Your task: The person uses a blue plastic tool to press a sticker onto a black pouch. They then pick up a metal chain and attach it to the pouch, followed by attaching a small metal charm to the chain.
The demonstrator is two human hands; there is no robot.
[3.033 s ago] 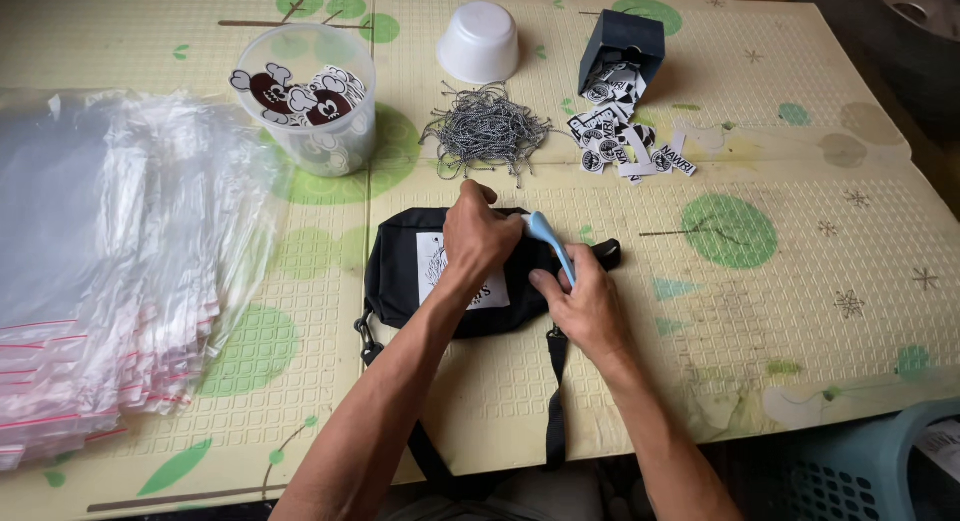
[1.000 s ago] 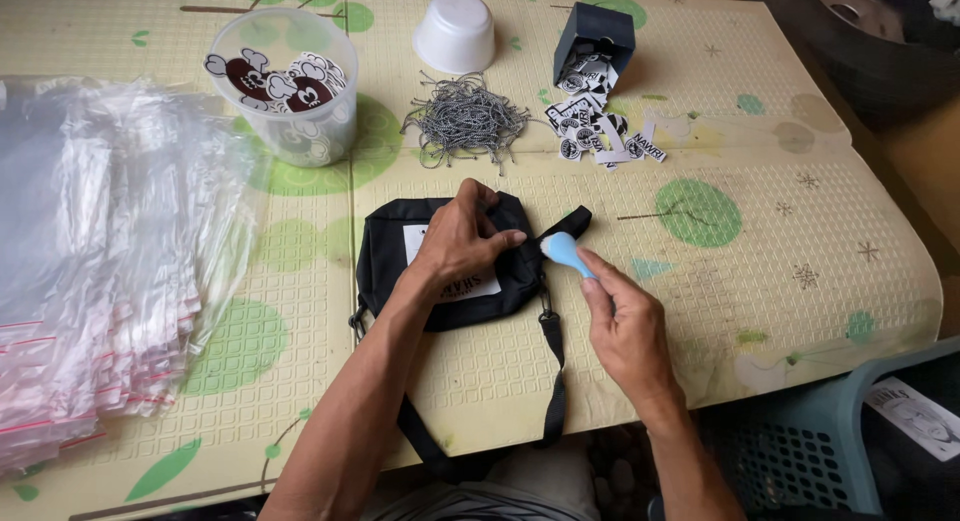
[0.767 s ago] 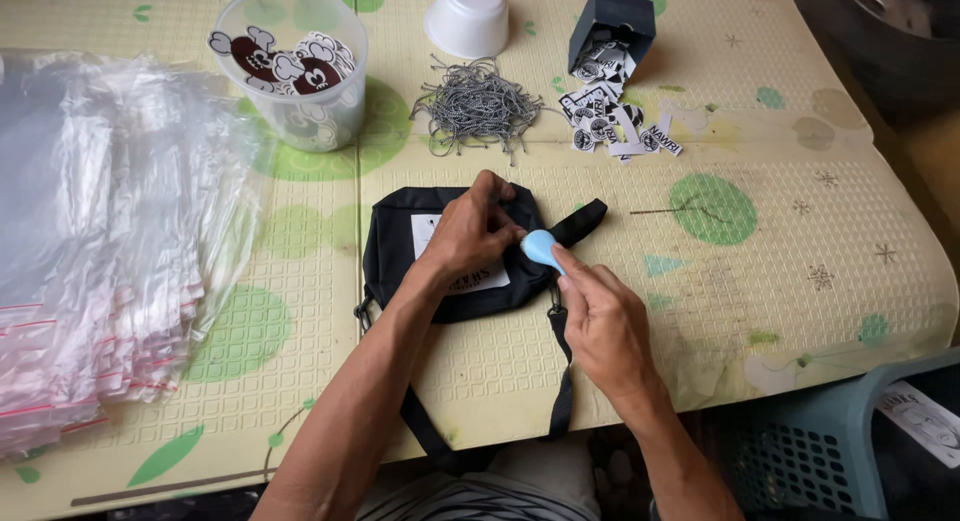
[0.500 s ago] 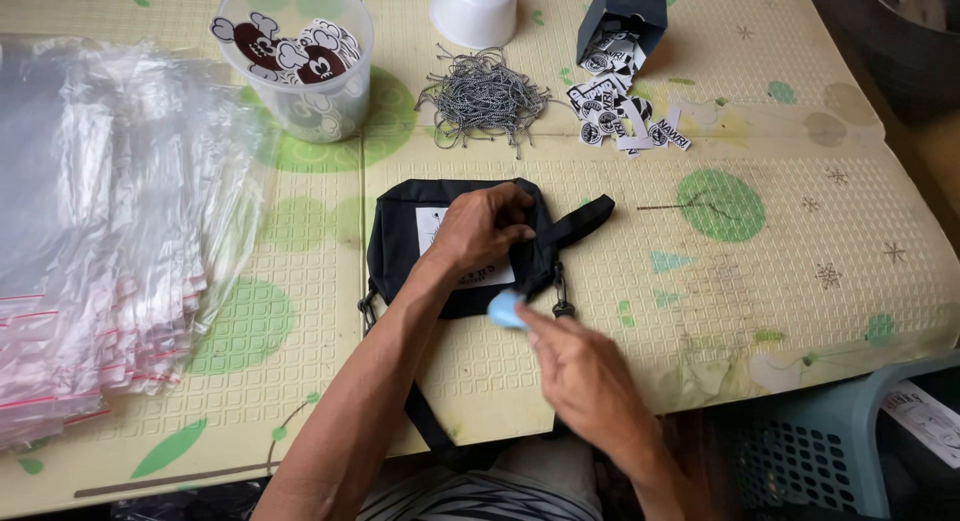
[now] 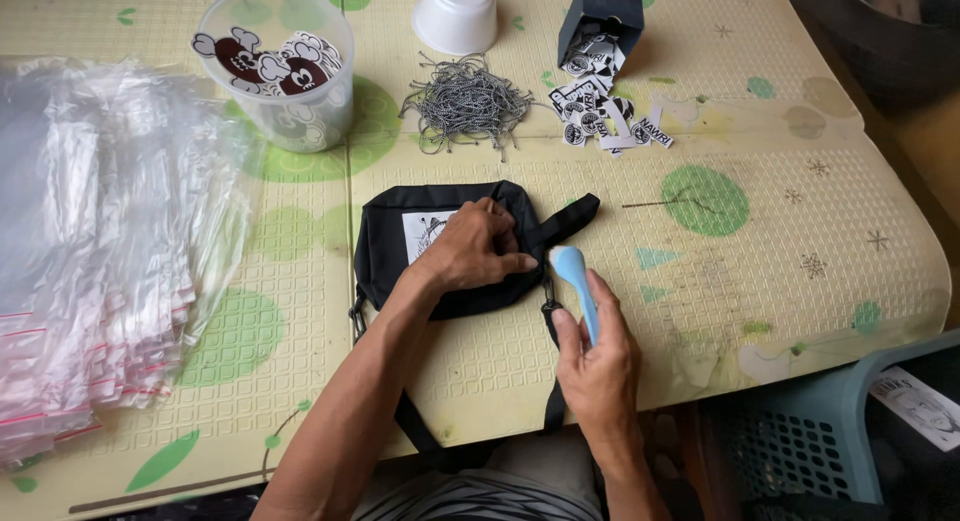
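A small black bag (image 5: pixel 400 243) with a white printed patch lies flat on the yellow mat, its black strap (image 5: pixel 553 376) trailing off the near edge. My left hand (image 5: pixel 475 249) presses down on the bag's right side, fingers curled over it. My right hand (image 5: pixel 598 353) is beside the bag's lower right corner, gripping a light blue plastic tool (image 5: pixel 577 279) whose rounded end points up toward the bag's strap clip.
A stack of clear zip bags (image 5: pixel 100 251) fills the left. At the back stand a clear tub (image 5: pixel 285 66) of printed stickers, a white cup (image 5: pixel 455 15) upside down, a pile of grey ball chains (image 5: pixel 465 101), and a black box (image 5: pixel 600 16) spilling stickers. A teal basket (image 5: pixel 820 431) sits at lower right.
My right hand swung the blue tool down toward the bag's lower edge, then lifted it back up beside the strap clip. My left hand stayed pressed on the bag.
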